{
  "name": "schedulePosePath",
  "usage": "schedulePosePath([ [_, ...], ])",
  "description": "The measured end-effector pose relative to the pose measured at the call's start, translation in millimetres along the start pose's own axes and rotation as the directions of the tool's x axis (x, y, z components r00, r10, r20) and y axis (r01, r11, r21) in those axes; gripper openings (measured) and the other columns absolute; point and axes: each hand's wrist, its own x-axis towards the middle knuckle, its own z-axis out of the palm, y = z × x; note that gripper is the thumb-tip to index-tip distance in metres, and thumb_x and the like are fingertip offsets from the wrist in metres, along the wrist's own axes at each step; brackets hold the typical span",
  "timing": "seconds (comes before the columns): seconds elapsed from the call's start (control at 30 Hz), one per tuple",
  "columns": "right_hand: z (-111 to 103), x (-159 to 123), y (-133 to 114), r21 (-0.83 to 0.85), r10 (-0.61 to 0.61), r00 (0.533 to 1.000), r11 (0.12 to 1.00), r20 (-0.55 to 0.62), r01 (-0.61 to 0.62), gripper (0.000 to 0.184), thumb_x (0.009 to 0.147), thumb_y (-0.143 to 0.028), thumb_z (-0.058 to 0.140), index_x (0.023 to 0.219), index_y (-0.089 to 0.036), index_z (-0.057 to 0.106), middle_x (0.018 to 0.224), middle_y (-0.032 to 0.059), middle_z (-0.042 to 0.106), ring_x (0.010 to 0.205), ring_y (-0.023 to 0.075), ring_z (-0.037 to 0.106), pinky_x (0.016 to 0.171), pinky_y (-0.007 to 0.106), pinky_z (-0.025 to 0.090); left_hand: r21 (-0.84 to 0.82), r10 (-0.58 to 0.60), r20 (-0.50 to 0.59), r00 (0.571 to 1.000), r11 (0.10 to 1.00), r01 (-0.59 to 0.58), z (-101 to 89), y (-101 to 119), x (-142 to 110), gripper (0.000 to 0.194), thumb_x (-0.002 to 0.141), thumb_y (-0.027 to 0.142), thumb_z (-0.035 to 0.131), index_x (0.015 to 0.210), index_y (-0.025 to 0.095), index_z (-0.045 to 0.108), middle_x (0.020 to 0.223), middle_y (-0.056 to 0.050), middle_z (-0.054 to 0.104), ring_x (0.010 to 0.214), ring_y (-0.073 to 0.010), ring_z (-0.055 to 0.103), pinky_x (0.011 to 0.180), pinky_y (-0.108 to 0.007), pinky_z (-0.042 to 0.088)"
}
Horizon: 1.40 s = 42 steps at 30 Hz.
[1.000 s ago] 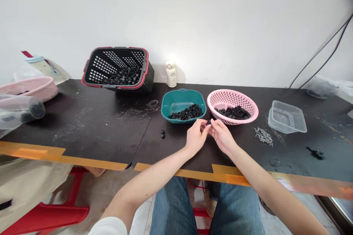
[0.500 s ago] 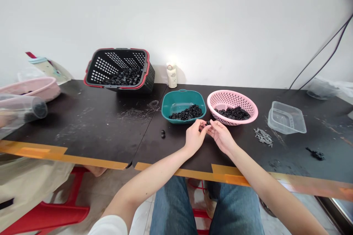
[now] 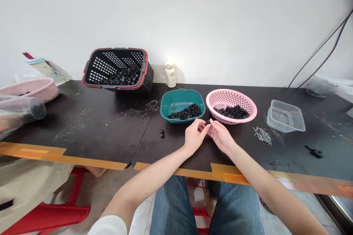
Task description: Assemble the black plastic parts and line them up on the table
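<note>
My left hand [image 3: 194, 135] and my right hand [image 3: 221, 135] meet over the table in front of the two containers. Between their fingertips they pinch one small black part [image 3: 207, 122], whose exact kind is too small to make out. Just beyond my left hand stands a teal basin [image 3: 168, 100] with a heap of small black pieces [image 3: 187, 112]. A pink perforated basket [image 3: 220, 97], close to my right fingers, holds black ring-like parts [image 3: 234, 112]. Left of my left hand, two small round black pieces [image 3: 162, 133] lie on the table.
A black basket with red trim [image 3: 146, 75] holds many black pieces at the back left, beside a white bottle [image 3: 170, 75]. To the right are grey pins [image 3: 262, 135], a clear plastic tub [image 3: 286, 117] and a black cluster [image 3: 314, 152]. A pink basin [image 3: 41, 87] stands far left.
Both hands stay in nearly the same place, still pinching the small black part, which appears slightly turned. The whole view has shifted a little.
</note>
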Motion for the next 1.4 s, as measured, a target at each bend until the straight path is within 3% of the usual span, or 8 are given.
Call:
schedulePosePath([
  [0.27, -0.8, 0.0, 0.8, -0.043, -0.018, 1.0, 0.999, 0.008, 0.018, 0.028, 0.067, -0.037, 0.078, 0.063, -0.02, 0.056, 0.069, -0.0021, 0.068, 0.071, 0.0126, 0.065, 0.073, 0.026, 0.05, 0.013, -0.003, 0.031, 1.0, 1.0, 0.003, 0.1, -1.7, 0.2, 0.021, 0.086, 0.04, 0.055, 0.091, 0.02, 0.055, 0.081, 0.0, 0.062, 0.066, -0.0108, 0.058, 0.064, -0.023, 0.047],
  [0.5, -0.4, -1.0, 0.5, -0.134, -0.036, 0.999, 0.99, -0.001, 0.036, 0.026, 0.067, -0.038, 0.077, 0.084, -0.02, 0.07, 0.082, 0.0024, 0.072, 0.074, 0.0143, 0.066, 0.075, 0.029, 0.051, -0.005, -0.048, 0.045, 0.998, 0.999, 0.049, 0.2, -4.4, 2.1, 0.019, 0.084, 0.038, 0.058, 0.087, 0.02, 0.055, 0.079, 0.001, 0.062, 0.065, -0.0111, 0.057, 0.064, -0.023, 0.046],
  [0.63, 0.1, -1.3, -0.7, -0.177, -0.056, 0.998, 0.983, 0.013, 0.057, 0.025, 0.068, -0.037, 0.076, 0.085, -0.019, 0.072, 0.082, 0.0041, 0.072, 0.075, 0.0153, 0.065, 0.075, 0.029, 0.05, -0.034, -0.098, 0.039, 0.994, 0.994, 0.099, 0.5, -6.1, 2.4, 0.025, 0.077, 0.039, 0.066, 0.084, 0.019, 0.053, 0.073, 0.003, 0.061, 0.058, -0.0096, 0.053, 0.059, -0.022, 0.043],
  [1.1, -1.8, 1.1, -3.0, -0.086, -0.033, 0.999, 0.996, 0.002, 0.033, 0.021, 0.065, -0.035, 0.079, 0.077, -0.019, 0.073, 0.08, 0.003, 0.072, 0.077, 0.0154, 0.065, 0.077, 0.029, 0.051, -0.027, -0.071, 0.047, 0.996, 0.997, 0.072, -0.4, -0.7, 2.8, 0.027, 0.079, 0.044, 0.062, 0.074, 0.018, 0.054, 0.068, 0.004, 0.055, 0.054, -0.0081, 0.043, 0.054, -0.02, 0.035],
  [1.4, -2.6, -0.7, -4.5, -0.107, -0.038, 0.999, 0.993, 0.013, 0.039, 0.021, 0.066, -0.032, 0.077, 0.082, -0.02, 0.074, 0.082, 0.0034, 0.072, 0.077, 0.015, 0.065, 0.078, 0.028, 0.05, -0.06, -0.103, 0.049, 0.993, 0.993, 0.106, -0.6, -0.9, 2.6, 0.032, 0.081, 0.048, 0.057, 0.07, 0.018, 0.053, 0.065, 0.003, 0.056, 0.054, -0.0089, 0.047, 0.054, -0.02, 0.038],
])
